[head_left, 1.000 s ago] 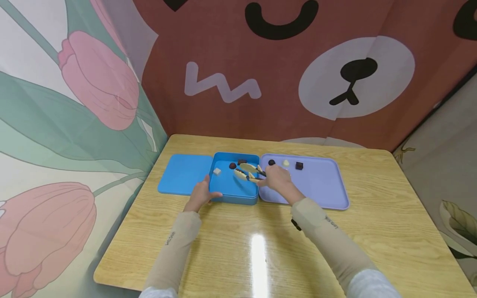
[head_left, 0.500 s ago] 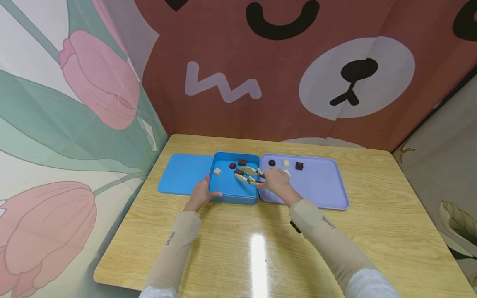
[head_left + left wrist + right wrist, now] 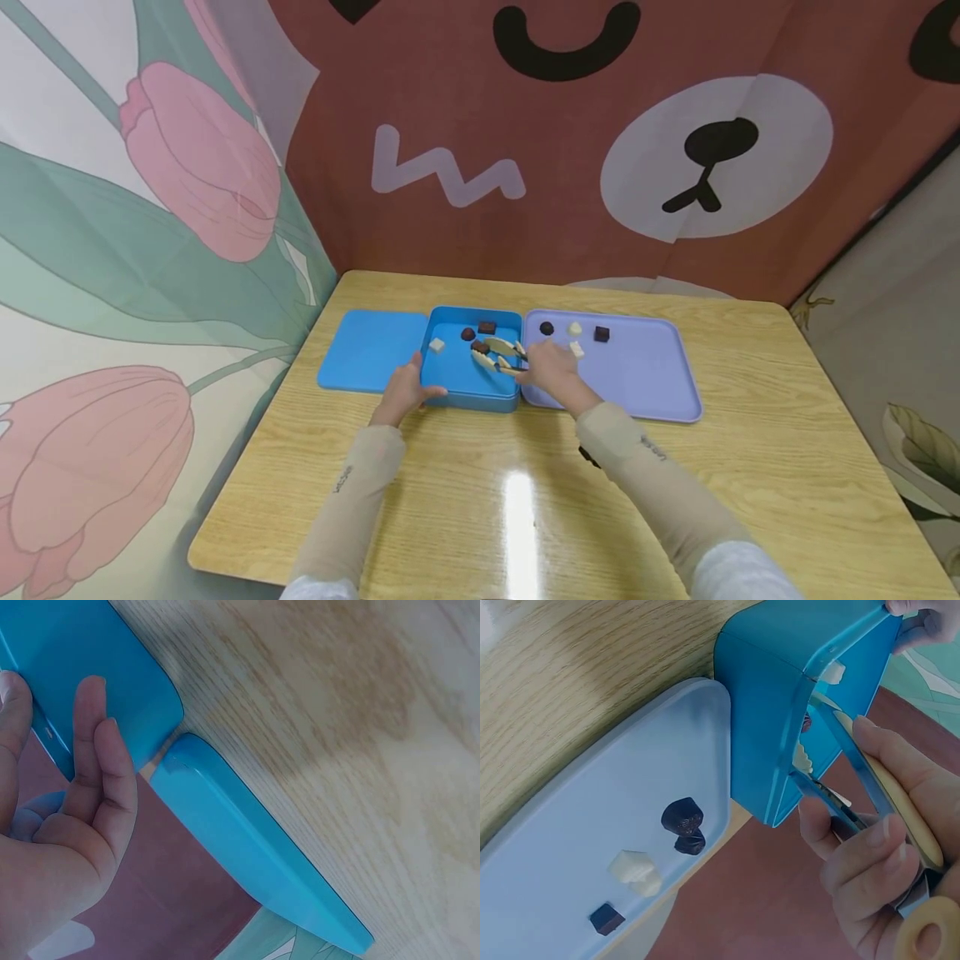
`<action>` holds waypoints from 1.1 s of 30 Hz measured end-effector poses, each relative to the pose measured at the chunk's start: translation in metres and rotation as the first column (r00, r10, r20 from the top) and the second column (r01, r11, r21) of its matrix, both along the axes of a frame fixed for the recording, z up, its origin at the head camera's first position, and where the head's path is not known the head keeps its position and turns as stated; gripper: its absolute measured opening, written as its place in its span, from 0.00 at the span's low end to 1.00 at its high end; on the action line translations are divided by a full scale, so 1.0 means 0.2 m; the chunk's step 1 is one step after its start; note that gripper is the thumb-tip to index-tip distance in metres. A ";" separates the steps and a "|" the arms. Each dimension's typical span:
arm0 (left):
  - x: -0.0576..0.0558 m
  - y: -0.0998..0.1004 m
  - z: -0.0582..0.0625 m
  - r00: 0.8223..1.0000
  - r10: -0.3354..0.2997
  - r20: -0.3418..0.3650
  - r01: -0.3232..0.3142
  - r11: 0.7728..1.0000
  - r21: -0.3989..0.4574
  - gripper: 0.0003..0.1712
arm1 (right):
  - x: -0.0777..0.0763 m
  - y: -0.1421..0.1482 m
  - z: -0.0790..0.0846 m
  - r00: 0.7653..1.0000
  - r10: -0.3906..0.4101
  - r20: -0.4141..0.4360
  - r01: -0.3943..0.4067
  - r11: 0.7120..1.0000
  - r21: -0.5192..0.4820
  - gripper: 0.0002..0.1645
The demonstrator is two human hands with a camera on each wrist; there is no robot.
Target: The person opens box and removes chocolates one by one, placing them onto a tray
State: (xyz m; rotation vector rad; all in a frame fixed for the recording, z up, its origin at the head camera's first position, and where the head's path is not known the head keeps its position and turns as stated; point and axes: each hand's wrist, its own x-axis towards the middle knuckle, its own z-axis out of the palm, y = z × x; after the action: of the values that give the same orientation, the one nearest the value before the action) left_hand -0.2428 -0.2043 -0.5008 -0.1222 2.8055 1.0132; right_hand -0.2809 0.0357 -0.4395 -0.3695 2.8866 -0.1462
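Note:
My right hand (image 3: 551, 367) grips cream-and-metal tongs (image 3: 502, 345) over the right side of the blue box (image 3: 468, 402). The tongs' arms stand apart, and a brown chocolate piece (image 3: 480, 347) lies at their tips; whether they touch it I cannot tell. Farther back in the box sit a round dark chocolate (image 3: 468, 334) and a brown rectangular one (image 3: 487, 327). A white square piece (image 3: 437, 345) lies near the left wall. My left hand (image 3: 403, 390) rests on the box's front left corner, thumb along the front and fairly straight fingers (image 3: 94, 742) against the side.
The lilac tray (image 3: 660, 404) stands against the box's right side. On it are a dark round piece (image 3: 547, 328), a cream piece (image 3: 574, 329), a dark cube (image 3: 602, 333) and a white square (image 3: 576, 350). A flat blue lid (image 3: 367, 354) lies left of the box.
My right hand and the tongs have shifted slightly left. The brown piece at the tongs' tips, out of sight at first, now shows, as does the tray's white square. My left hand stays put.

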 end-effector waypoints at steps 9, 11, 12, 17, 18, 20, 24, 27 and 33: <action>0.00 -0.01 -0.01 0.999 -0.011 -0.033 0.011 1.000 -0.008 0.56 | 0.02 -0.02 0.00 1.000 -0.005 0.003 0.005 1.000 0.031 0.23; 0.00 -0.01 -0.01 0.999 -0.013 -0.032 0.013 1.000 -0.005 0.56 | 0.03 -0.02 0.00 1.000 0.002 -0.002 -0.002 1.000 0.026 0.23; 0.00 -0.01 -0.01 1.000 -0.011 -0.029 0.011 1.000 0.002 0.56 | 0.03 -0.02 0.00 1.000 0.005 -0.004 -0.005 1.000 0.021 0.23; 0.01 -0.01 -0.01 1.000 -0.010 -0.021 0.010 1.000 0.016 0.56 | 0.05 -0.03 -0.02 0.999 0.018 -0.031 -0.018 1.000 -0.009 0.22; 0.01 -0.01 -0.01 1.000 -0.010 -0.022 0.010 1.000 0.019 0.56 | 0.06 -0.03 -0.03 0.999 0.018 -0.041 -0.019 1.000 -0.015 0.22; 0.01 -0.01 -0.01 1.000 -0.012 -0.029 0.013 1.000 0.019 0.56 | 0.06 -0.02 -0.04 0.997 0.030 -0.070 -0.032 0.999 -0.027 0.21; 0.01 -0.01 0.00 0.999 -0.012 -0.039 0.012 1.000 0.015 0.56 | 0.08 0.00 -0.07 0.990 0.067 -0.125 -0.074 0.996 -0.051 0.22; 0.01 -0.01 0.00 0.999 -0.017 -0.040 0.017 1.000 0.002 0.56 | 0.08 0.01 -0.08 0.988 0.073 -0.139 -0.083 0.994 -0.065 0.23; 0.02 0.00 0.00 0.999 -0.019 -0.036 0.019 1.000 -0.002 0.56 | 0.08 0.02 -0.09 0.993 0.046 -0.105 -0.055 0.995 -0.080 0.24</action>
State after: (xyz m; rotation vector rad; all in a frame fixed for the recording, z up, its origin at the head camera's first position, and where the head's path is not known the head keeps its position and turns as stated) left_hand -0.2396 -0.2051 -0.5013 -0.0783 2.8339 1.0196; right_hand -0.2642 0.0398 -0.4577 -0.4780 2.9766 -0.2462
